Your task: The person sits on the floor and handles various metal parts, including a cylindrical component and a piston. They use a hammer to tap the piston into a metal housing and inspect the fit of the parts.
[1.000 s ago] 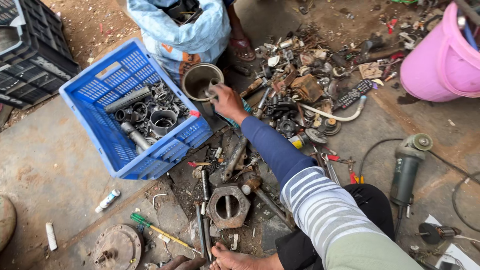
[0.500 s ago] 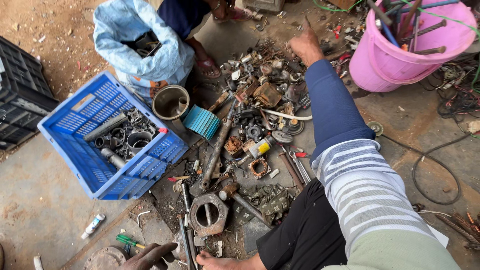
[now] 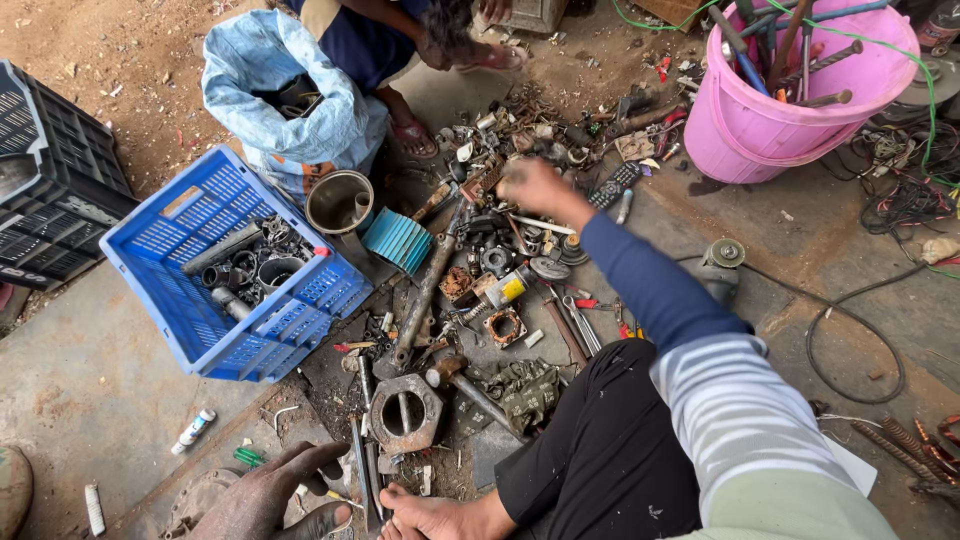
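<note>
My right hand, blurred by motion, hovers over the far side of a scrap metal pile of bearings, nuts and small parts. Its fingers are curled; whether it holds anything is unclear. The blue and striped sleeve runs back to my body. My left hand rests flat on the ground at the bottom edge, fingers apart, beside my bare foot. A large hex nut lies just above that hand. A long metal shaft crosses the pile.
A blue crate holding metal parts sits left, with a metal cup and blue ribbed block beside it. Black crate far left. Another person squats by a blue sack. Pink bucket of rods, grinder and cable right.
My right hand left the metal cup, reached far out to the back of the pile, and now has drawn back over the pile's far middle. My left hand stayed on the ground.
</note>
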